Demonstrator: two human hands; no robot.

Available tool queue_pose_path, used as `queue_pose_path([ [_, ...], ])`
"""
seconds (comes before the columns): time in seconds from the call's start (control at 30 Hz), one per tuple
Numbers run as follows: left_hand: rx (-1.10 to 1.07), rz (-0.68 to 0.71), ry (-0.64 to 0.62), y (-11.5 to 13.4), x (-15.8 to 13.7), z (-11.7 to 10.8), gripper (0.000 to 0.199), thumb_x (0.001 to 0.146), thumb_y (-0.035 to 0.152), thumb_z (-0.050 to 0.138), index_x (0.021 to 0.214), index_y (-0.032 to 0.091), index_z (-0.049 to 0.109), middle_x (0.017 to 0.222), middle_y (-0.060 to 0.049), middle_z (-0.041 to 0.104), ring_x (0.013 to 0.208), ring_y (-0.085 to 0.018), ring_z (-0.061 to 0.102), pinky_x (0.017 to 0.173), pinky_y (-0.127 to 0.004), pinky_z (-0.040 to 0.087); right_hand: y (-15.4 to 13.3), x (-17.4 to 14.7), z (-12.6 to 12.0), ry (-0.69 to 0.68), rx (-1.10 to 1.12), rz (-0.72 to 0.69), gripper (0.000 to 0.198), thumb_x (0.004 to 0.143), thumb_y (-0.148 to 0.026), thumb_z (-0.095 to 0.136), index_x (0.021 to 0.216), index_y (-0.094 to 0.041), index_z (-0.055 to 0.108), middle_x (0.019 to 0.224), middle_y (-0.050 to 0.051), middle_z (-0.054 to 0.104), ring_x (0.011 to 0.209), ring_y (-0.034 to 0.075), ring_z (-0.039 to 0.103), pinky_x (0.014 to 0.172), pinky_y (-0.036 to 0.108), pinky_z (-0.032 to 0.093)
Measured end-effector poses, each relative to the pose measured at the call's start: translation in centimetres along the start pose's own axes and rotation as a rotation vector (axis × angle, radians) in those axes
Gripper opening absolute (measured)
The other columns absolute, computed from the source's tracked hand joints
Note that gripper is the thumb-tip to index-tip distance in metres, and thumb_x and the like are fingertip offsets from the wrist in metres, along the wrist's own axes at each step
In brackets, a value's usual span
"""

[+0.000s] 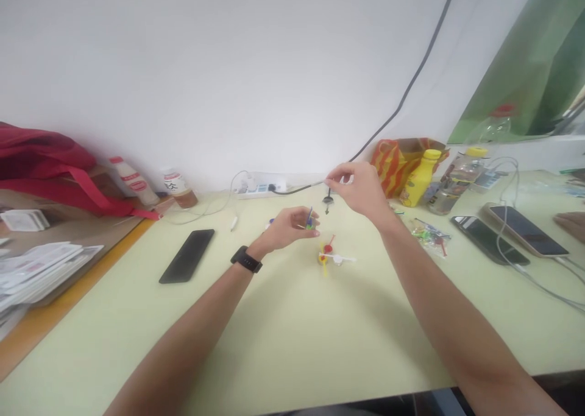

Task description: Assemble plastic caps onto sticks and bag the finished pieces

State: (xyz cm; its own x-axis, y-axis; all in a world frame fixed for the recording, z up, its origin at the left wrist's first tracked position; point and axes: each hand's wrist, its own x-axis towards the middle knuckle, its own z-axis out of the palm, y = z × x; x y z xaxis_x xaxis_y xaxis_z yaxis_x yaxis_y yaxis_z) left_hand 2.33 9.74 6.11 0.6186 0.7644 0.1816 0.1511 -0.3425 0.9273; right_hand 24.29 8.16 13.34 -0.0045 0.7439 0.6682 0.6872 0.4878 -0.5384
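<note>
My left hand (287,227), with a black watch (247,259) on its wrist, curls its fingers around small blue and green plastic pieces (309,223). My right hand (361,190) is raised higher, thumb and forefinger pinched. Just under those fingertips hangs a small dark spinning top (328,200), its thin stem reaching up to them. Below, between the hands, a red spinning top (328,249), a white one (338,259) and a yellow one (322,259) lie close together on the table (311,343). Some blue shows behind the left hand, partly hidden.
A power strip (260,184) with a dark cable stands against the wall. Left are a phone (187,256), bottles (179,187), a red bag (46,160) and papers (41,270). Right are a bag of small parts (432,236), a yellow bottle (420,178), phones (528,228) and another person's hand (571,222).
</note>
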Motion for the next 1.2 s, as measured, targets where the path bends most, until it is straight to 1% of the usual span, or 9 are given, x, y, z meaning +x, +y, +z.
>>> queue_pose_path([
  [0.1,0.014,0.014,0.016,0.0,0.0,0.4,0.041,0.074,0.036,0.086,0.106,0.017,0.069,0.107,-0.011,0.075,0.098,-0.025,0.072,0.092,-0.043,0.056,-0.2,-0.2,0.6,-0.024,-0.013,-0.017,0.005,0.081,-0.025,0.076,0.077,-0.023,0.078,0.087,0.004,0.070,0.083,0.021,0.061,0.073,0.035,0.045],
  [0.23,-0.008,0.029,0.038,-0.3,0.1,0.7,0.039,0.075,0.036,0.085,0.106,0.017,0.069,0.109,-0.011,0.074,0.098,-0.024,0.071,0.093,-0.043,0.055,-0.3,-0.4,1.2,-0.072,-0.036,-0.059,0.006,0.081,-0.029,0.078,0.076,-0.027,0.080,0.099,0.005,0.066,0.099,0.026,0.058,0.086,0.041,0.045],
  [0.43,-0.098,0.025,0.045,-0.6,0.1,0.7,0.042,0.076,0.035,0.085,0.110,0.018,0.068,0.114,-0.012,0.073,0.105,-0.027,0.070,0.097,-0.045,0.053,-0.4,-0.4,0.7,-0.126,-0.002,-0.045,0.018,0.089,-0.041,0.071,0.083,-0.026,0.080,0.113,0.007,0.064,0.108,0.027,0.058,0.091,0.043,0.047],
  [0.57,-0.136,0.024,0.081,-1.0,0.2,0.5,0.043,0.075,0.034,0.087,0.110,0.018,0.067,0.110,-0.010,0.073,0.103,-0.025,0.070,0.094,-0.042,0.054,-0.8,-0.4,-1.0,-0.229,0.060,-0.018,0.029,0.094,-0.048,0.062,0.089,-0.024,0.079,0.111,0.009,0.067,0.101,0.024,0.062,0.083,0.037,0.050],
  [0.73,-0.196,0.033,0.085,-1.1,0.2,0.4,0.042,0.078,0.033,0.084,0.114,0.020,0.066,0.112,-0.010,0.071,0.099,-0.022,0.069,0.087,-0.038,0.053,-0.9,-0.4,-2.7,-0.416,0.102,-0.010,0.021,0.089,-0.040,0.069,0.084,-0.021,0.076,0.089,0.005,0.074,0.080,0.020,0.064,0.074,0.034,0.050],
  [0.8,-0.223,0.021,0.032,-0.9,0.0,0.4,0.047,0.079,0.033,0.084,0.121,0.021,0.065,0.116,-0.011,0.070,0.103,-0.024,0.068,0.092,-0.041,0.052,-0.9,-0.3,-2.8,-0.401,0.123,-0.037,0.019,0.090,-0.036,0.067,0.082,-0.020,0.075,0.084,0.004,0.074,0.078,0.019,0.064,0.073,0.033,0.050],
  [0.93,-0.244,-0.008,-0.030,-0.5,-0.2,0.4,0.066,0.076,0.031,0.087,0.135,0.027,0.059,0.127,-0.013,0.067,0.114,-0.027,0.065,0.102,-0.048,0.048,-1.0,-0.2,-2.8,-0.289,0.127,-0.109,0.015,0.089,-0.032,0.066,0.084,-0.020,0.073,0.089,0.005,0.075,0.082,0.019,0.065,0.075,0.032,0.050],
  [1.03,-0.246,-0.016,-0.030,-0.3,-0.2,0.3,0.070,0.075,0.031,0.087,0.139,0.028,0.058,0.131,-0.013,0.066,0.119,-0.029,0.063,0.103,-0.049,0.048,-1.1,-0.3,-2.9,-0.321,0.124,-0.131,0.015,0.088,-0.031,0.066,0.082,-0.020,0.073,0.090,0.005,0.074,0.082,0.020,0.065,0.074,0.032,0.049],
  [1.2,-0.247,-0.042,-0.047,-0.3,-0.4,0.4,0.069,0.076,0.031,0.087,0.138,0.027,0.058,0.132,-0.015,0.067,0.123,-0.031,0.063,0.106,-0.052,0.046,-1.4,-0.5,-2.7,-0.404,0.153,-0.150,0.015,0.088,-0.031,0.065,0.081,-0.020,0.073,0.089,0.004,0.074,0.084,0.020,0.065,0.077,0.033,0.049],
])
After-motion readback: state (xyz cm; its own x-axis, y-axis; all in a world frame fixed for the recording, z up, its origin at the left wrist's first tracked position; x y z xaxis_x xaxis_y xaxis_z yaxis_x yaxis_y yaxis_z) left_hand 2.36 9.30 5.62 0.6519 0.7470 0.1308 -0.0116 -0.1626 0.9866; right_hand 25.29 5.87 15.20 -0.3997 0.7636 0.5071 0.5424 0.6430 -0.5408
